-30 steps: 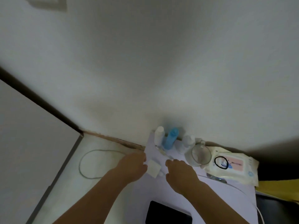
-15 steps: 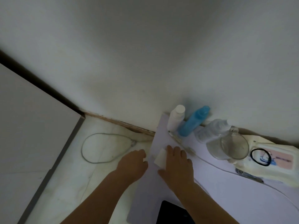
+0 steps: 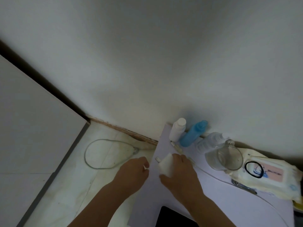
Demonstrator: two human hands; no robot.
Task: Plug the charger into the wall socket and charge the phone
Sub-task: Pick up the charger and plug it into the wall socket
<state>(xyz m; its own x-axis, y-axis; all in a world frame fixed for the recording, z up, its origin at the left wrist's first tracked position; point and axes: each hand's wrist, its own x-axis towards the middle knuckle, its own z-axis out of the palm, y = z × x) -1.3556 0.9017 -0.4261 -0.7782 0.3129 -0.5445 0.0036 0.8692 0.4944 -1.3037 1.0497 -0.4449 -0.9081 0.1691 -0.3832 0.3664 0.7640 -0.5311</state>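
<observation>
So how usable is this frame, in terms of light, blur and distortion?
Head view: dim, flat light with a grey cast; wide-angle lens bends the skirting; soft shadow behind the blue plastic bottle; the white charger block under the right hand is soft but readable; no glare.

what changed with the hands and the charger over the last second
The right hand closed over the white charger on the table, which both hands were handling before. The left hand let go and rests beside the table edge. Bottles, glass mug, wipes and phone stayed put.
</observation>
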